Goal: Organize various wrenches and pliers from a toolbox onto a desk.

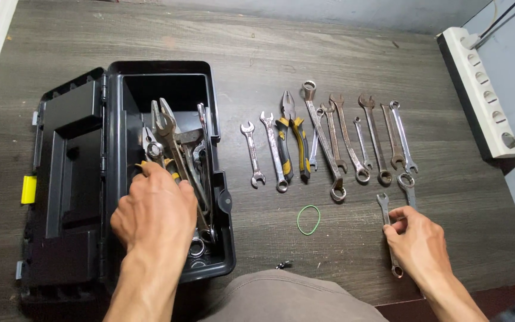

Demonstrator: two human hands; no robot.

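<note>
White power strip (478, 89) along the table's right edge; your left hand (153, 211) digs, fingers curled, into the black toolbox (222, 238), your right hand (415, 238) pinches a slim steel wrench (384, 209).

Home workbench (toolbox (168, 77), wrenches (353, 140))

Even soft light, sharp focus

Bare table (341, 53) above the wrench row (329, 140) (power strip (478, 89) at right), toolbox (168, 77) crowding the left.
</note>
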